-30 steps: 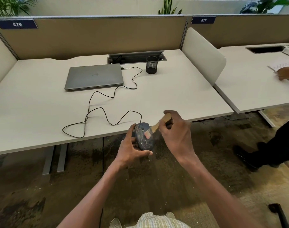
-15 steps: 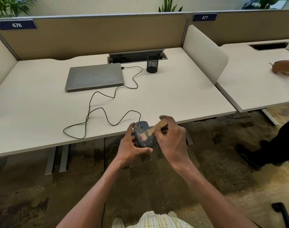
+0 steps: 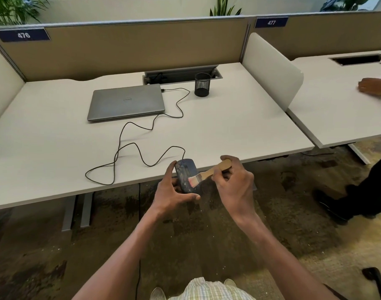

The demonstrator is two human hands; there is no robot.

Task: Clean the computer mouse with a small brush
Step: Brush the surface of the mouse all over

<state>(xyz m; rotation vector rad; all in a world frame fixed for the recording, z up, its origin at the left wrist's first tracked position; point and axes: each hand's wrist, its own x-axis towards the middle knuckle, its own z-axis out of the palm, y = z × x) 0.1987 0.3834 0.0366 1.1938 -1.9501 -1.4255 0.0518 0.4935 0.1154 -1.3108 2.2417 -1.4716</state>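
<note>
A dark blue-grey computer mouse [image 3: 186, 172], speckled with pale dust, is held just off the desk's front edge by my left hand [image 3: 171, 192], thumb under it and fingers along its left side. Its black cable [image 3: 129, 148] loops back over the desk to the laptop. My right hand [image 3: 233, 184] grips the wooden handle of a small flat brush [image 3: 209, 171]. The brush's pale bristles rest on the mouse's lower right side.
A shut grey laptop [image 3: 126, 102] and a black mesh pen cup [image 3: 202, 84] stand at the back of the white desk [image 3: 55, 148]. A white divider [image 3: 272, 70] separates the neighbouring desk, where another person's hand [image 3: 373, 86] rests. That person's dark leg [image 3: 362, 191] is at right.
The brush has swept down the mouse from its upper part to its lower right side. Both hands have stayed at the desk's edge, and the other person's hand shifted on the far desk.
</note>
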